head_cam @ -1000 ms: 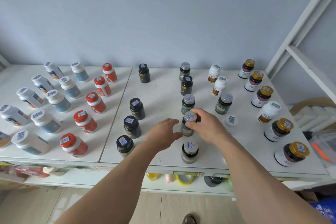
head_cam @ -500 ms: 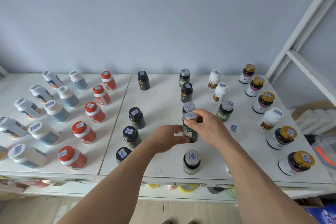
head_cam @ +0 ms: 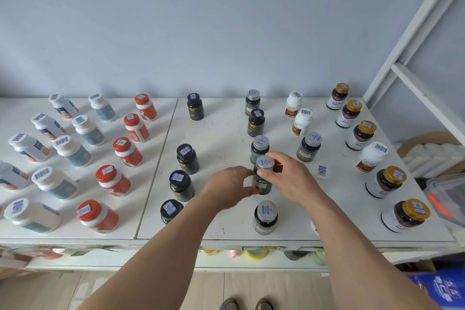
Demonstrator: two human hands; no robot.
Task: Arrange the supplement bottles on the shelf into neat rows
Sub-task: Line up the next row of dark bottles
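Both hands hold one dark green bottle with a silver cap (head_cam: 263, 180) in the middle column of the white shelf (head_cam: 221, 133). My right hand (head_cam: 289, 178) pinches its cap from the right. My left hand (head_cam: 230, 187) curls round its body from the left. Another silver-capped green bottle (head_cam: 259, 148) stands just behind it and a third (head_cam: 265, 216) stands in front near the shelf edge. Black bottles (head_cam: 187, 162) form a column to the left; red-capped orange bottles (head_cam: 127, 151) and white bottles (head_cam: 71, 151) fill the left panel.
Gold-capped bottles (head_cam: 359, 134) line the right edge, with white bottles (head_cam: 302, 122) and a green one (head_cam: 308, 146) inboard. A small white cap with a label (head_cam: 322, 170) lies flat right of my right hand. A white frame post (head_cam: 415, 25) rises at the right.
My left hand closed onto the green bottle's body, joining my right hand on its cap. The bottle has shifted slightly toward me. The view tilted up a little.
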